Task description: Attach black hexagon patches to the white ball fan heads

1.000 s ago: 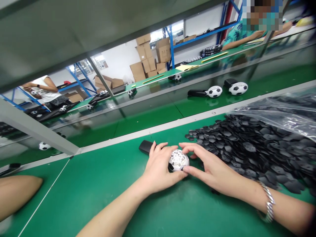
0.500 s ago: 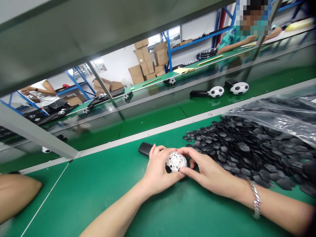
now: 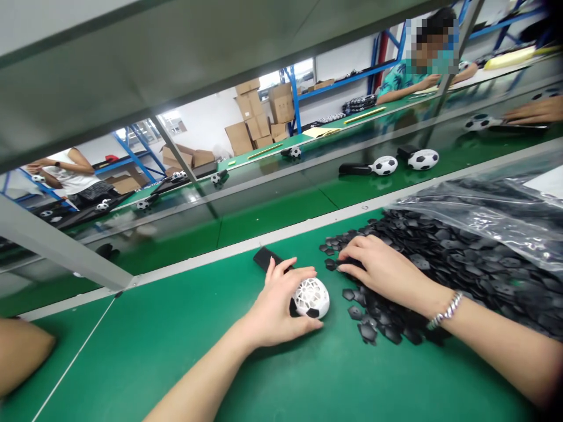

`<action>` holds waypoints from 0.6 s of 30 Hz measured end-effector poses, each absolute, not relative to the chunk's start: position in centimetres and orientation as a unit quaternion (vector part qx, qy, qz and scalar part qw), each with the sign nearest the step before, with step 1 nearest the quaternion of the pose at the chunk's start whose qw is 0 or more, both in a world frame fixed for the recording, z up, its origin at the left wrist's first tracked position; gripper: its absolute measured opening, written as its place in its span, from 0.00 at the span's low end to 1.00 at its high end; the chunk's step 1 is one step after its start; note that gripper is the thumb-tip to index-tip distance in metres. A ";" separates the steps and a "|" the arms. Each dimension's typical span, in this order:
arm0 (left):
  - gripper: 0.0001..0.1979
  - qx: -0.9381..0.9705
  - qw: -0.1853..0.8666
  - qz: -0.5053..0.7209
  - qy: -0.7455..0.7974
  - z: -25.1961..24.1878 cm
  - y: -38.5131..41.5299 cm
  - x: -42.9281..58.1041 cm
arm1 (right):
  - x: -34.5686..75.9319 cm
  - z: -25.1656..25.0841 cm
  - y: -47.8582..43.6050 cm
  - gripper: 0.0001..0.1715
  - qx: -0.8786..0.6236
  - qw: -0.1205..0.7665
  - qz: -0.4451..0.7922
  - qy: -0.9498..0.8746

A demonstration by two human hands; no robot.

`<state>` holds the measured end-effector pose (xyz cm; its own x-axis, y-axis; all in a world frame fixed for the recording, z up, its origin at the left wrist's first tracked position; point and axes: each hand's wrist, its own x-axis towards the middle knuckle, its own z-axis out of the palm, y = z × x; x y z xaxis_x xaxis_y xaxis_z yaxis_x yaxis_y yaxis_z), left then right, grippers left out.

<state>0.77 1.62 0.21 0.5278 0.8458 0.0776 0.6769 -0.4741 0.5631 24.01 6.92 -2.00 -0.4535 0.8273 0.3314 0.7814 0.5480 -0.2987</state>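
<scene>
My left hand [image 3: 275,305] is wrapped round a white lattice ball head [image 3: 311,297] with a black handle [image 3: 268,258] that lies on the green mat [image 3: 176,351]. One black panel sits in the ball's lower side. My right hand [image 3: 378,266] rests on the near edge of a heap of small black pentagon pieces [image 3: 440,264], fingers curled and pinching among them. What the fingertips hold is too small to make out. A silver bracelet [image 3: 445,311] is on my right wrist.
A clear plastic bag [image 3: 488,205] covers the heap's far side. Finished black-and-white ball toys [image 3: 383,165] lie on the conveyor belt [image 3: 281,205] beyond. Other people work at far benches; a person's arm [image 3: 21,351] rests at my left. A grey shelf [image 3: 132,64] hangs overhead.
My right hand left the white ball and moved right and away onto the heap of black pieces. My left hand kept hold of the ball.
</scene>
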 end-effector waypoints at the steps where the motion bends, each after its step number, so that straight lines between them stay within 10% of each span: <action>1: 0.34 0.841 0.259 0.161 0.447 0.4 1.5 0.7 | 24.1 -2.2 7.0 0.08 -0.470 0.210 0.043 -0.856; 18: 0.36 0.759 0.341 0.231 0.504 -0.7 0.8 1.5 | 23.6 -3.0 7.1 0.08 -0.432 0.163 0.095 -0.882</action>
